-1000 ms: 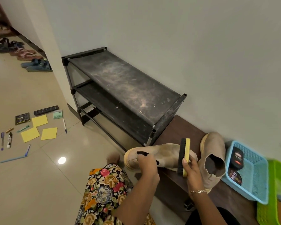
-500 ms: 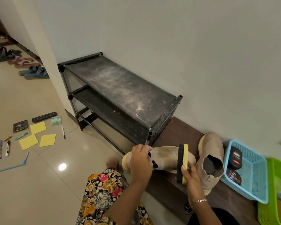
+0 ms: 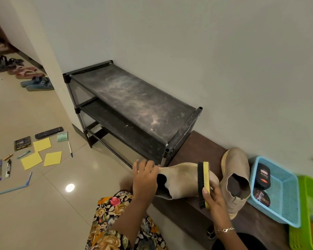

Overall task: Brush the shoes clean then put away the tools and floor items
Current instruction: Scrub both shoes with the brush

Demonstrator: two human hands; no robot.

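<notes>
A beige ankle boot [image 3: 182,179] lies on its side on the dark wooden bench [image 3: 202,147]. My left hand [image 3: 145,179] grips it at the heel end near its opening. My right hand [image 3: 213,197] holds a yellow-backed brush [image 3: 203,184] with black bristles pressed against the boot's toe half. The second beige boot [image 3: 235,179] lies just to the right, with its opening facing me. Scattered over the floor at left are yellow sticky notes [image 3: 42,144], pens [image 3: 70,149], markers [image 3: 8,167], a remote [image 3: 48,132] and small packets [image 3: 22,143].
A dusty black two-tier shoe rack [image 3: 134,98] stands against the wall left of the bench. A blue basket [image 3: 282,195] with shoe polish sits at the right, with a green basket [image 3: 307,219] beyond it. Sandals [image 3: 38,83] line the far-left wall.
My left hand has shifted from the boot's opening to its heel end, and the boot has turned so its opening shows. The brush stays against the boot.
</notes>
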